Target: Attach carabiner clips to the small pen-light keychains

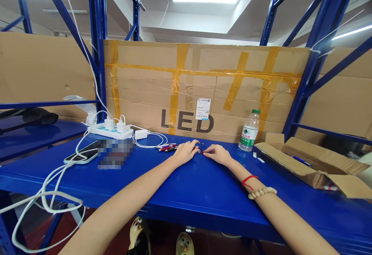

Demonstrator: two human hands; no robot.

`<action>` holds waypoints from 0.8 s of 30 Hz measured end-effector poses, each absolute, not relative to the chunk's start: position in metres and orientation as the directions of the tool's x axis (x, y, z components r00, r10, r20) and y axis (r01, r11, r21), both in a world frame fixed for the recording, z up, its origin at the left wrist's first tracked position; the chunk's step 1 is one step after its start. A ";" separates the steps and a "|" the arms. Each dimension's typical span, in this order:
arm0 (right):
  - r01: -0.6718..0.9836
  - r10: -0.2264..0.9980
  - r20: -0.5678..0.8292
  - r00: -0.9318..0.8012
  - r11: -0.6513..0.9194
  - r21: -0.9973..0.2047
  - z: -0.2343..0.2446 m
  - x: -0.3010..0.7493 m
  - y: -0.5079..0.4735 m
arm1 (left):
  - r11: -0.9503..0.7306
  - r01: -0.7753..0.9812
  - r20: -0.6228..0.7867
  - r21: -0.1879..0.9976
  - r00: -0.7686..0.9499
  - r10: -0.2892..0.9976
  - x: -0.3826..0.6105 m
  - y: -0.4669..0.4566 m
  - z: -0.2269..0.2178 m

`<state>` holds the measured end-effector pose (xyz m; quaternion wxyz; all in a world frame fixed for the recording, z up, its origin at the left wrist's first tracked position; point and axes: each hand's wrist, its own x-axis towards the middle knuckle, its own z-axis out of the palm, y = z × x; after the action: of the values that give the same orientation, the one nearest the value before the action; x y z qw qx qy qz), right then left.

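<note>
Two bare forearms stretch across the blue worktop (180,197), wrists resting on it. Towards its back edge the left hand (186,152) and the right hand (218,154) meet just right of a few pens (167,147). The fingers of both are pinched together on a small red piece (200,149), too small to identify. Work this fine probably goes best with the wrists planted and a light, even pinch, so the piece does not slip.

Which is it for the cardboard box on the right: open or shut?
Open. The box has its flaps spread outward, its inside showing.
</note>
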<state>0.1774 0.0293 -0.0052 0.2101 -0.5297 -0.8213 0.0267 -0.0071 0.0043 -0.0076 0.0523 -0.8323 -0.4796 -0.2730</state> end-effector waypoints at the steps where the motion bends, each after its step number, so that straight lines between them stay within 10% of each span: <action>1: 0.857 0.882 0.314 -0.352 0.439 -0.272 -0.005 0.177 0.029 | -0.519 0.838 0.497 0.167 0.383 0.779 -0.007 0.005 -0.008; 13: 0.816 0.865 0.392 -0.313 0.456 -0.355 -0.006 0.171 0.024 | -0.544 0.832 0.500 0.115 0.424 0.755 -0.005 0.004 -0.007; 24: 0.445 0.747 0.612 -0.261 0.656 -0.610 -0.009 0.157 0.029 | -0.556 0.811 0.524 0.182 0.399 0.753 -0.006 0.005 -0.008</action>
<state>0.1571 0.0288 -0.0091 0.4722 -0.3830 -0.7777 0.1598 -0.0062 0.0050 -0.0076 0.0508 -0.8347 -0.4684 -0.2852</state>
